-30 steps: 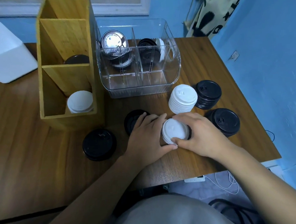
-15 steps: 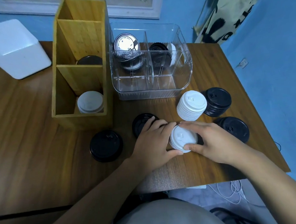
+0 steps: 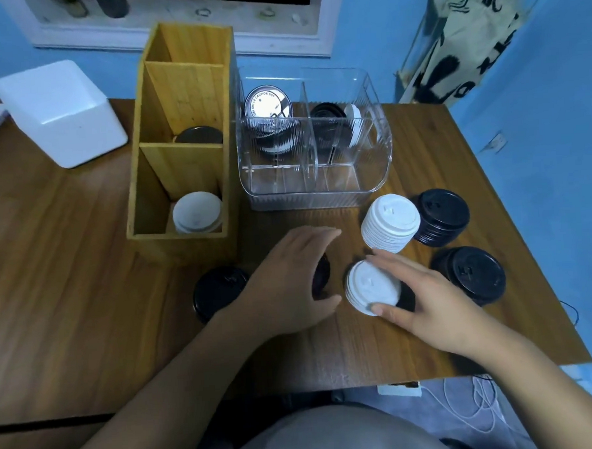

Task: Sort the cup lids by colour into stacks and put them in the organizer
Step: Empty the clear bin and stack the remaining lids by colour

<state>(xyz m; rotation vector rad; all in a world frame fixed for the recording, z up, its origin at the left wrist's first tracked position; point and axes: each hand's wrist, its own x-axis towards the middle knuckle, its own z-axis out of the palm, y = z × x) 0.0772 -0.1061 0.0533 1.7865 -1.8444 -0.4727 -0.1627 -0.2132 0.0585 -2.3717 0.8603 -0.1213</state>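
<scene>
Right hand point(image 3: 429, 306) pinches the short white lid stack point(image 3: 371, 284), thumb against fingers; left hand point(image 3: 291, 283) beside it spreads open, empty

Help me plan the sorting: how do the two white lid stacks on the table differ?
The tall white stack holds many more lids than the short white stack. The tall white stack stands free beside a black stack, near the clear organizer. The short white stack sits nearer the person, pinched between the thumb and fingers of the right hand. Both are white lids, tops up, on the table.
</scene>
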